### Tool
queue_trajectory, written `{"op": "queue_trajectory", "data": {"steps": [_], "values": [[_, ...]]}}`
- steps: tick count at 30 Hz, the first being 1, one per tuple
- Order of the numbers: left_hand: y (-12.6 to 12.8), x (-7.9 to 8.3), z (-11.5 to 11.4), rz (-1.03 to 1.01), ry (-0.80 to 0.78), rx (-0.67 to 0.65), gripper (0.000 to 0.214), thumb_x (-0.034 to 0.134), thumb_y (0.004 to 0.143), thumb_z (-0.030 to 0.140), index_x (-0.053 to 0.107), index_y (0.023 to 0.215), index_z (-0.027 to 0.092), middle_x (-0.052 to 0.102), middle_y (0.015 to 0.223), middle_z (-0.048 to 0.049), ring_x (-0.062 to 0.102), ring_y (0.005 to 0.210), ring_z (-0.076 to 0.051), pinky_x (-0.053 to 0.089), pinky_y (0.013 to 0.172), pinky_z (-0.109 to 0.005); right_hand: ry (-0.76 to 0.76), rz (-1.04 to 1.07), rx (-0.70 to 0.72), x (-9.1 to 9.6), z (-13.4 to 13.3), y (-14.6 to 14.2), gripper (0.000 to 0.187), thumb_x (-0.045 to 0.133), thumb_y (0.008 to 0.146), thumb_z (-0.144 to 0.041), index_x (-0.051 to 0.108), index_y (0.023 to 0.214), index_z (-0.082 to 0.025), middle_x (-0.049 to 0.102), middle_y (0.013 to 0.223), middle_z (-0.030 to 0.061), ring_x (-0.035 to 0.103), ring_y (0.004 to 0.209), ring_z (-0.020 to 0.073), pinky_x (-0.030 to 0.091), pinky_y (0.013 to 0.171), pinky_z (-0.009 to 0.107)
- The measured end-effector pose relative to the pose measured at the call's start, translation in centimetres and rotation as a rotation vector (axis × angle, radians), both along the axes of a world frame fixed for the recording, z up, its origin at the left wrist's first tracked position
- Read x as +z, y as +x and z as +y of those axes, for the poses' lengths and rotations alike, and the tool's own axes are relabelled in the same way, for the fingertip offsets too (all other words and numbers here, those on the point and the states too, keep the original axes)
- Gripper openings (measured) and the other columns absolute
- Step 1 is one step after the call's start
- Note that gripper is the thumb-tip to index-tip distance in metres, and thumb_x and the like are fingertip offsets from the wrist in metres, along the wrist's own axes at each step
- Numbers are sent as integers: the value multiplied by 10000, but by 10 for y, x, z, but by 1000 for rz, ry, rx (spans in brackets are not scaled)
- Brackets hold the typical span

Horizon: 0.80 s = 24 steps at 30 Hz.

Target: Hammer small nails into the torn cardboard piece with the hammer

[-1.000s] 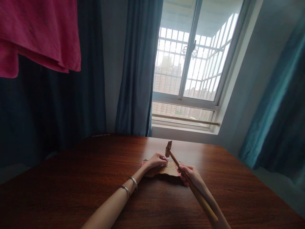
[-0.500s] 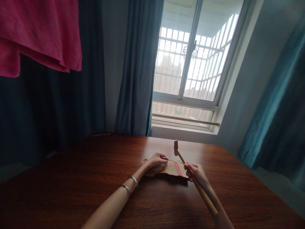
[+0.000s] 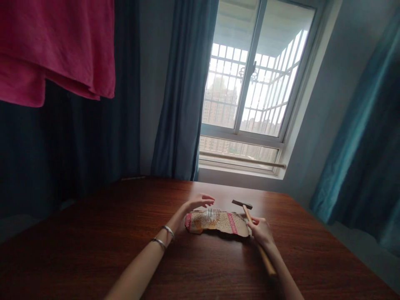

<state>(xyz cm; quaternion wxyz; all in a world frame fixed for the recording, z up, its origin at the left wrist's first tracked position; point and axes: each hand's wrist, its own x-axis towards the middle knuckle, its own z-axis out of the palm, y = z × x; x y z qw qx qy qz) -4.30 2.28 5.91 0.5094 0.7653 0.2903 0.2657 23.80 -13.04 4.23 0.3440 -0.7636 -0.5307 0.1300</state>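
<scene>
A piece of cardboard with ragged edges, pink bands and many small dark holes lies on the wooden table. Several nails stand upright in it, left of its middle. My left hand hovers just above and behind its left part, fingers stretched out and holding nothing. My right hand is wrapped round the wooden handle of a hammer at the cardboard's right end. The hammer's dark head is over the far right of the cardboard, and the handle's end points back toward me.
Blue curtains hang behind the table and at the right. A barred window with a rail stands beyond the far edge. A pink cloth hangs at upper left.
My left hand has lifted off the nails and its fingers have opened. The hammer has come down and turned, its head now lower and further right. The view has shifted slightly.
</scene>
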Motion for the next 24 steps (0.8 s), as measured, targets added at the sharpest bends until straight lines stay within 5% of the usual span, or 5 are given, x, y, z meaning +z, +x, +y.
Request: {"op": "queue_trajectory", "data": {"steps": [9, 16, 24], "values": [[-42, -10, 11, 424, 176, 100, 595, 739, 518, 416, 659, 1042, 145, 658, 1007, -88, 591, 950, -259, 449, 800, -304, -34, -162, 43, -11, -1, 13, 328, 482, 711, -256, 736, 903, -176, 732, 821, 102, 662, 781, 220, 418, 630, 223], [-24, -11, -12, 667, 324, 42, 933, 743, 439, 597, 506, 1254, 210, 500, 1243, -102, 441, 1158, -284, 361, 953, -323, -65, -231, 30, -15, -1, 16, 331, 467, 709, -253, 730, 896, -182, 726, 833, 114, 658, 829, 250, 423, 669, 256], [-10, -14, -25, 734, 515, 17, 816, 672, 463, 706, 593, 1096, 197, 480, 1161, -106, 408, 1094, -296, 371, 891, -333, -133, -355, -21, -8, -11, 11, 346, 452, 741, -314, 703, 972, -257, 707, 952, 126, 647, 884, 284, 434, 654, 310]]}}
